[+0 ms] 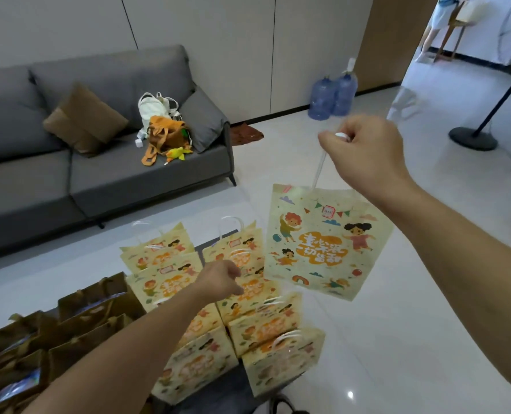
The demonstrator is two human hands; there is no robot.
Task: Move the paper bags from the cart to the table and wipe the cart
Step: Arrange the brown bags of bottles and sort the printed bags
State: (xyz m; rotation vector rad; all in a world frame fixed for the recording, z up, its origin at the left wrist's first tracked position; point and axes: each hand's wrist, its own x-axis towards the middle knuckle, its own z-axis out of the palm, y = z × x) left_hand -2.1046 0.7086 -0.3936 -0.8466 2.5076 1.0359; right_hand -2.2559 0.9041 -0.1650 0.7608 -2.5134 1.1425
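Dangling from right hand (363,150) grip, one paper bag (327,243), left hand (221,279) curled among stacked bags (248,321), its hold unclear, cart hidden.

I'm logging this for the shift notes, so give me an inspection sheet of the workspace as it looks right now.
Surface: dark cart top, mostly covered by bags.
Job's things: one cartoon bag hanging in the air; cartoon bags and brown bags standing on the cart.
Clutter: nothing seen.
Hands: right hand grips the lifted bag's handle; left hand curled over the rows, grip unclear.
Cables: nothing seen.
Surroundings: grey sofa, water jugs, fan stand.
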